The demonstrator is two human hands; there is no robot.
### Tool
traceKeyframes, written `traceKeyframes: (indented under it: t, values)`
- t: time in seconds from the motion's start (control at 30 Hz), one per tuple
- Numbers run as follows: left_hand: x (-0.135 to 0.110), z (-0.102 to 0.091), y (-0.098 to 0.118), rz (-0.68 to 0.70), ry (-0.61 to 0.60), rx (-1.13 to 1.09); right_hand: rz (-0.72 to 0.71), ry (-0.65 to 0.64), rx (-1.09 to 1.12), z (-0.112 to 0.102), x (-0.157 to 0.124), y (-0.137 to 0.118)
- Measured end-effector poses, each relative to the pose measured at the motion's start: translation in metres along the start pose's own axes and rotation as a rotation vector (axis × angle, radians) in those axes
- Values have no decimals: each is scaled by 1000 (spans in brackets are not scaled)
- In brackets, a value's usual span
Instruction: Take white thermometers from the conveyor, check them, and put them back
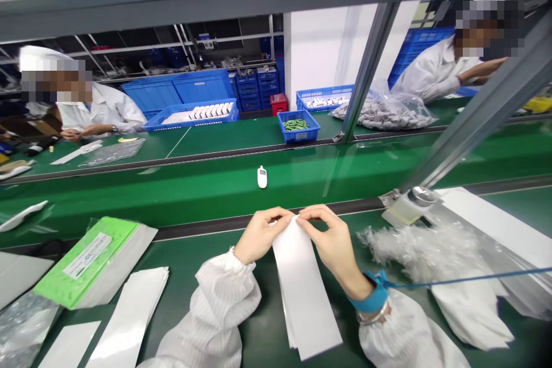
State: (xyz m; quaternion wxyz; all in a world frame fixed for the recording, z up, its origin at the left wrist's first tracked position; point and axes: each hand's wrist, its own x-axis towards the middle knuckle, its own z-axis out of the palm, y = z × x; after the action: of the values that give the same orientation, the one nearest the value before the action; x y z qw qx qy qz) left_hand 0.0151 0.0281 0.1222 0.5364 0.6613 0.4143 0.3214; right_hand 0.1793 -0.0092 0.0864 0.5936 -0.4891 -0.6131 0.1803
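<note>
My left hand (261,234) and my right hand (328,241) pinch the top end of a long flat white strip (304,290), possibly paper or a pouch, which hangs down toward me onto the green bench top (263,333). My fingertips meet at its upper edge. A blue wrist strap (368,293) circles my right wrist, with a blue cord running off to the right. A stack of similar white strips (129,316) lies left of my left forearm, beside a green-and-clear packet with a white label (88,261).
A green conveyor belt (172,195) with a small white device (262,177) runs just beyond my hands. Crumpled clear plastic (414,253) lies to my right. Beyond the belt, two co-workers (103,115) (435,69) sit among blue crates (298,133), behind metal frame bars (368,69).
</note>
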Motion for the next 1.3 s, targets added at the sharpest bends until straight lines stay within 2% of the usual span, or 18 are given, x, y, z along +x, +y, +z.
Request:
traceKeyframes:
  t: [0.17,0.3,0.47,0.63,0.73,0.87,0.97,1.03,1.1,1.17,1.23,1.3]
  values:
    - [3,-1,-4,-104,33,-13,-215,-70,-122,1,-8,3]
    - [5,-3,-7,-161,31,-14,-315,-148,-156,1,-13,5]
    - [5,-5,-8,-197,-1,-12,-303,-162,-197,2,-12,9]
    - [7,-4,-12,-168,-29,67,-288,-193,-243,3,-9,11]
    - [10,-4,-17,-133,-26,150,-343,-210,-217,-2,-6,1]
    - [5,-14,-16,-116,-64,234,-359,-207,-58,-22,1,-33]
    - [-13,-37,-6,-143,-108,257,-207,-235,66,-46,3,-54]
    - [-32,-60,2,-188,-143,271,-120,-270,55,-62,3,-53]
    - [-56,-88,7,-258,-172,297,-107,-283,55,-75,2,-37]
    - [-83,-119,5,-341,-169,343,-155,-283,95,-79,3,-16]
    - [-111,-149,-4,-427,-140,407,-169,-277,112,-77,3,0]
    - [-136,-175,-19,-509,-120,474,-74,-224,86,-70,3,5]
